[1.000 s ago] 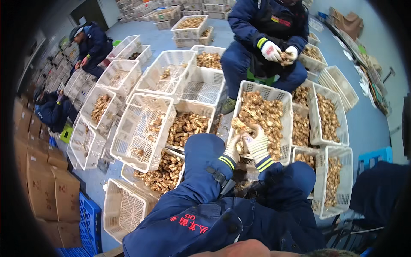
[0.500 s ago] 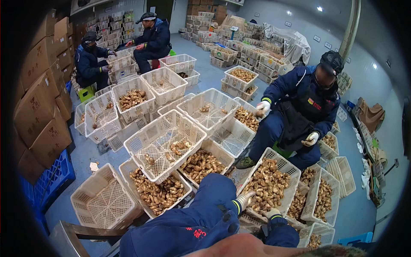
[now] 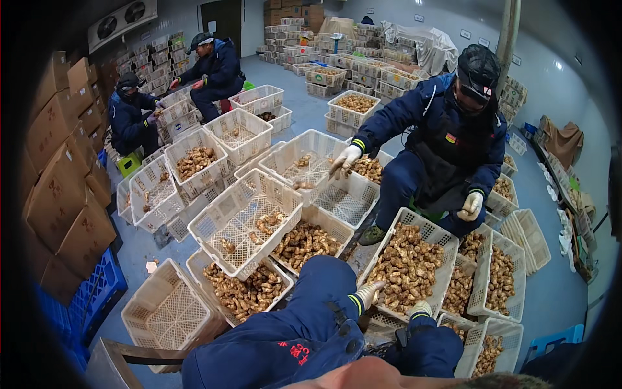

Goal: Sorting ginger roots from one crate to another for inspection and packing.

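A white plastic crate (image 3: 447, 264) full of stubby brown-and-cream mushrooms (image 3: 409, 262) stands tilted in front of me. My left hand (image 3: 369, 294), in a pale glove, is at its near left edge, fingers drawn together beside the mushrooms. At the near end of the same crate is my right hand (image 3: 420, 309), also gloved, its fingers close together against the pile. What either hand grips is hidden. Across the crate, a co-worker's gloved hand (image 3: 345, 160) reaches over a crate with few mushrooms; the co-worker's other hand (image 3: 471, 206) is curled near the knee.
A nearly bare crate (image 3: 243, 217) rests on fuller ones at my left. An empty crate (image 3: 170, 311) stands left of my leg. Filled crates (image 3: 500, 279) crowd the right. Cardboard boxes (image 3: 55, 181) and a blue pallet (image 3: 97, 292) line the left. Two people sit farther back.
The co-worker opposite has leaned and stretched an arm to the left over the crates. My view has shifted a little; my hands stay at the same crate's near end.
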Motion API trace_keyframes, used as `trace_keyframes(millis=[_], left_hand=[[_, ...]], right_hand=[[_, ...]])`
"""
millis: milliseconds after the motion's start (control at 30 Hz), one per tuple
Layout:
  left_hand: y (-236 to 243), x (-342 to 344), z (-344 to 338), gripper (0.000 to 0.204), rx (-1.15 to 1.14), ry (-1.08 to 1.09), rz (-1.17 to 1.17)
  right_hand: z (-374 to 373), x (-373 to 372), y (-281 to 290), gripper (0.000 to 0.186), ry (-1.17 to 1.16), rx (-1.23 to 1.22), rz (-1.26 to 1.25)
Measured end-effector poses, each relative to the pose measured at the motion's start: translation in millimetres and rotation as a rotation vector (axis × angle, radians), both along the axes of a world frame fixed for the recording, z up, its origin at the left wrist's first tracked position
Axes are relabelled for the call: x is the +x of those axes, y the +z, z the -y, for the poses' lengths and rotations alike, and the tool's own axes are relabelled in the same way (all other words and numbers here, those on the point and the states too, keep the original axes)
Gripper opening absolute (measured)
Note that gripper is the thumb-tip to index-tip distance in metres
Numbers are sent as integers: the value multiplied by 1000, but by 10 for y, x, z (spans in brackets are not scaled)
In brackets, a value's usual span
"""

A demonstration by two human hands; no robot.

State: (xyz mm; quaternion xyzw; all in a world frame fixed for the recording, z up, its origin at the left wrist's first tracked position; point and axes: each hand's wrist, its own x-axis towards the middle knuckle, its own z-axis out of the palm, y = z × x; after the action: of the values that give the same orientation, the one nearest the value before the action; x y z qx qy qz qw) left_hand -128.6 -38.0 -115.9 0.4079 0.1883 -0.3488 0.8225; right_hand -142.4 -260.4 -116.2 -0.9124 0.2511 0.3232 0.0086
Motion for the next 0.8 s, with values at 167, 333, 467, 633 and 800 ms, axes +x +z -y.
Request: trace_keyframes(millis=[167,333,467,633,800], left_hand=[[161,-63,-20,61,114,-63,92],[-285,33,5,49,-91,-7,34],[-205,17,70,45,-79,20,33],[-105,7,33,46,-80,27,39],[-223,28,71,37,-102,38,52]], right_hand=[[-56,-35,103,54,-5,15,5],[-140,-40,181,53,9,22,11],[-107,-63,195,53,-6,21,14],[-116,-86,221,52,-7,18,17],[-152,-95,338,52,-1,15,29]])
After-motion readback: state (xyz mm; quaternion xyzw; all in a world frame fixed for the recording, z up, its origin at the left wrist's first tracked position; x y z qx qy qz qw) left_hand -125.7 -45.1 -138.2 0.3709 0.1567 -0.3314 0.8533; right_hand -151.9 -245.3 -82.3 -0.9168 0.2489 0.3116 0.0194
